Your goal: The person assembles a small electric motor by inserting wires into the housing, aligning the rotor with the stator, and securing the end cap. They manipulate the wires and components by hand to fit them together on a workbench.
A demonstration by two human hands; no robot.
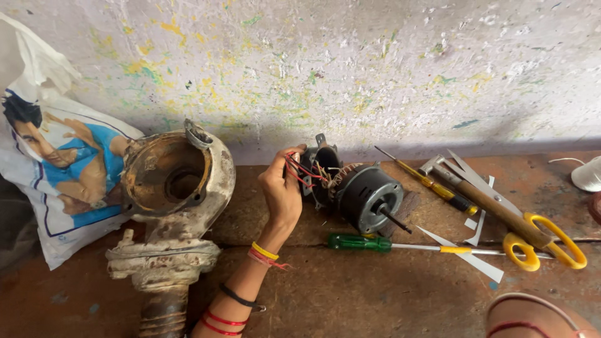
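Our left hand [283, 188] pinches the red wires [299, 172] at the open end of the grey motor [363, 197], lying on the bench [375, 288] by the wall — tug hard and thin copper leads may snap. Right hand's grip: cannot tell.

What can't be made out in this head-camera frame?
- Right hand: only a bangled forearm shows, cut by the bottom edge.
- Left hand fingertips: hidden among the red wires of the small black electric motor.
- White round object: cut by the right edge, kind unclear.
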